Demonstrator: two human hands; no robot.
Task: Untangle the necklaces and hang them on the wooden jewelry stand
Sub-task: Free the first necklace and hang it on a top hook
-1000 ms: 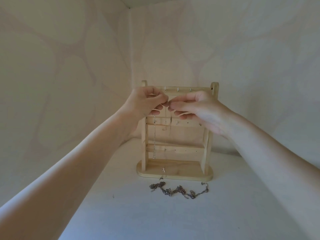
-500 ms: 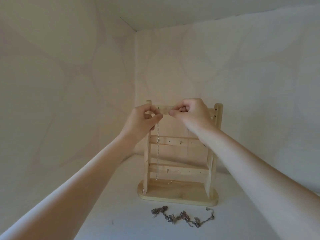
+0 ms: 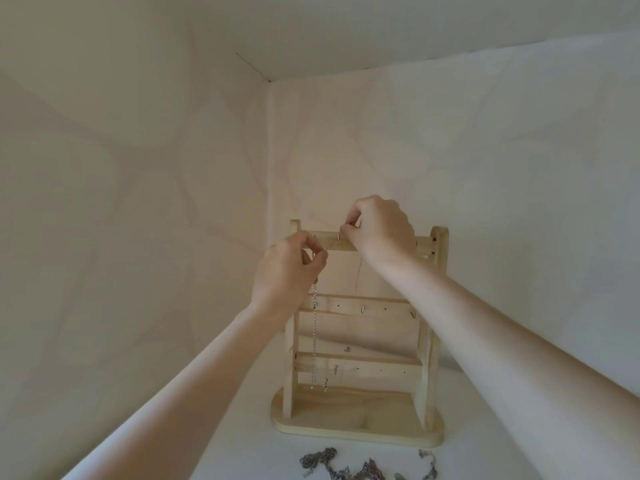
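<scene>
While two hands, left hand point(image 3: 289, 268) and right hand point(image 3: 379, 230), pinch one silver chain point(image 3: 314, 337) at the wooden stand point(image 3: 360, 415)'s top bar, one tangled chain pile point(image 3: 367, 467) lies on the table's near edge.

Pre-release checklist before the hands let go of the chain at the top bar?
1. Chain over a hook on the top bar: a thin strand runs up to the hook, but whether it is seated there: cannot tell.
2. Left hand pinches the silver chain: ok.
3. Right hand pinches the strand's other end: fingers curled at the hook, the strand too thin to confirm: cannot tell.
4. Hanging chain free of the lower hooks: it drops straight past both lower bars: ok.
5. Wooden jewelry stand upright, base flat: ok.
6. All necklaces hung: tangled chains lie in front of the base: not ok.
</scene>
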